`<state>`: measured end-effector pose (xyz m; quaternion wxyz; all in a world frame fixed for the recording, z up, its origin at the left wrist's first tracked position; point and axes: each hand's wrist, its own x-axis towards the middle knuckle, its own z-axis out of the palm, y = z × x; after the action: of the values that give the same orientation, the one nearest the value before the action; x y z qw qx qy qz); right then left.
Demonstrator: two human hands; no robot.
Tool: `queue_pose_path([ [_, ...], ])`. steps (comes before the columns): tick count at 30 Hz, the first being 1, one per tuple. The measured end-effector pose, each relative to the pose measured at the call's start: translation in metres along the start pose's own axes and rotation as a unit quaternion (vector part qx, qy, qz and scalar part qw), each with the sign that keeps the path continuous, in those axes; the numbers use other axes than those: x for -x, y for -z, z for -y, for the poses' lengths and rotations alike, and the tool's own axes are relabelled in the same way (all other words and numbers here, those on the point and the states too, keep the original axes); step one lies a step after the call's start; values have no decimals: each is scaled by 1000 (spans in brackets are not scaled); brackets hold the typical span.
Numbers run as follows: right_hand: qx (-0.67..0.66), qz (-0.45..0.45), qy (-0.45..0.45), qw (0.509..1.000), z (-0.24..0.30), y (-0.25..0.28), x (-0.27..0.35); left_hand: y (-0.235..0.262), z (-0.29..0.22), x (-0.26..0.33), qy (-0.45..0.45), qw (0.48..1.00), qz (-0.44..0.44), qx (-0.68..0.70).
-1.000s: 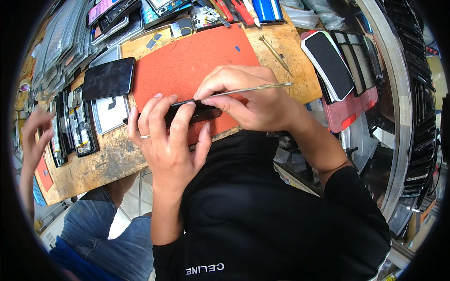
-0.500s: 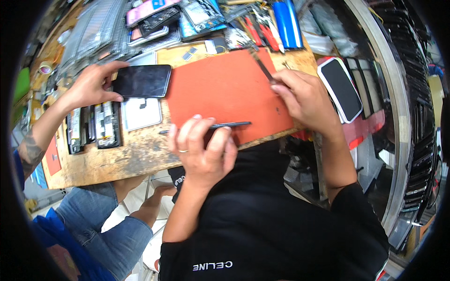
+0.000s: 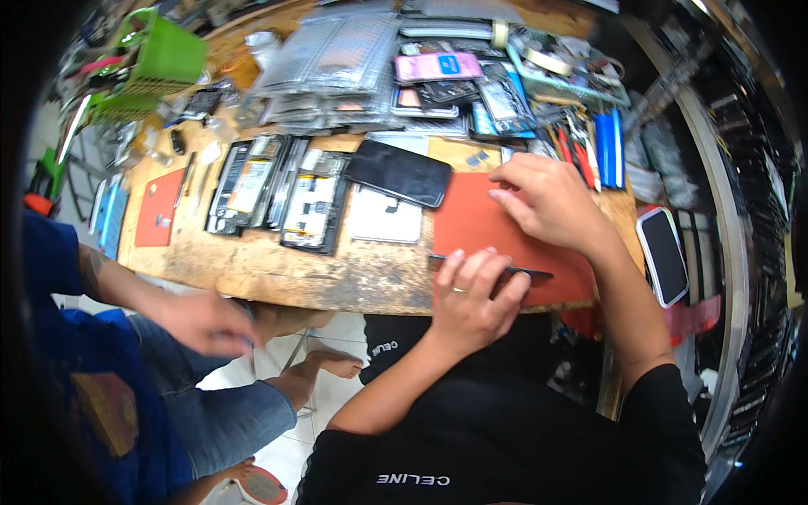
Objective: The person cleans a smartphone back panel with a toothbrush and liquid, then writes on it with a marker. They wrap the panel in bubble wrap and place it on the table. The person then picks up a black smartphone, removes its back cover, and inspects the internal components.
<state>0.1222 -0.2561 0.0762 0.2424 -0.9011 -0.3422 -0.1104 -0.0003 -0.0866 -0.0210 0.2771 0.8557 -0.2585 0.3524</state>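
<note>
Left forearm (image 3: 383, 391) slants up and rightward; left hand (image 3: 475, 305) lies back uppermost, fingers (image 3: 468, 271) bent in a grip. Right forearm (image 3: 635, 303) angles up and leftward from a bent elbow; right hand (image 3: 547, 202) sits higher, fingers curled, thumb apart from fingertips.

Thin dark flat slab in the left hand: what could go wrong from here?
1. The thin dark flat slab is close to the front edge of the flat orange mat; if the left hand's grip slips, it might fall off the worn wooden table.
2. The glossy black phone-shaped slab lies askew, overlapping the flat white panel; a bump could shift or scratch it.
</note>
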Motion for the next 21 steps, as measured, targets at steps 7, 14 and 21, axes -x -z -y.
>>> queue_pose_path([
  [7,46,82,75,993,20,-67,-95,-2,1,5,-14,1000,-21,-9],
  [14,102,176,76,976,31,-68,-121,-11,1,9,-25,998,-54,25],
  [21,74,181,223,955,150,-11,-180,-5,0,13,-19,999,-13,27],
])
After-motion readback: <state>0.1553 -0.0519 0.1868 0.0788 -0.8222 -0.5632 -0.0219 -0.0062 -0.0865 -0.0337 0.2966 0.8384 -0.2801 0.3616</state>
